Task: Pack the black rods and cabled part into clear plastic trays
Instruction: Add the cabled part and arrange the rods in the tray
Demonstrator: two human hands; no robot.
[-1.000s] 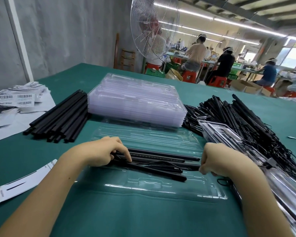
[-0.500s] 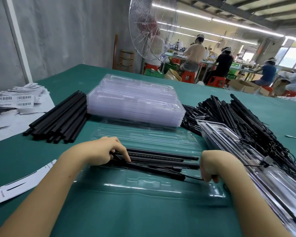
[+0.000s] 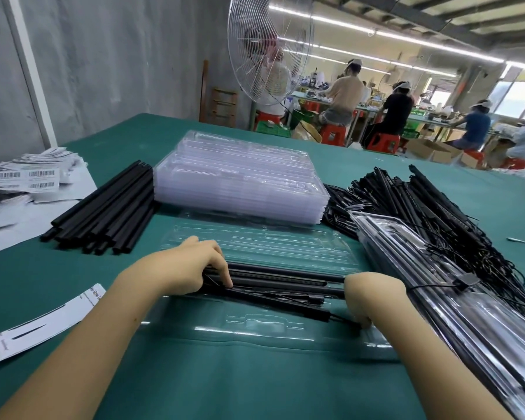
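An open clear plastic tray (image 3: pixel 255 325) lies on the green table in front of me. Black rods (image 3: pixel 285 275) lie across its middle, and a thinner cabled part (image 3: pixel 273 301) lies slanted over them. My left hand (image 3: pixel 191 265) presses its fingertips on the left ends of the rods. My right hand (image 3: pixel 367 298) is curled at the tray's right end, its fingertips pinching the thin black cable where it leaves the cabled part.
A stack of empty clear trays (image 3: pixel 240 183) sits behind. Loose black rods (image 3: pixel 106 213) lie at left, a heap of cabled parts (image 3: pixel 437 213) at right with filled trays (image 3: pixel 467 313) leaning on it. A paper label (image 3: pixel 49 322) and barcode sheets (image 3: pixel 22 180) lie left.
My right hand has moved down and toward me along the tray's right end, drawing the cable with it. My left hand has stayed on the rod ends.
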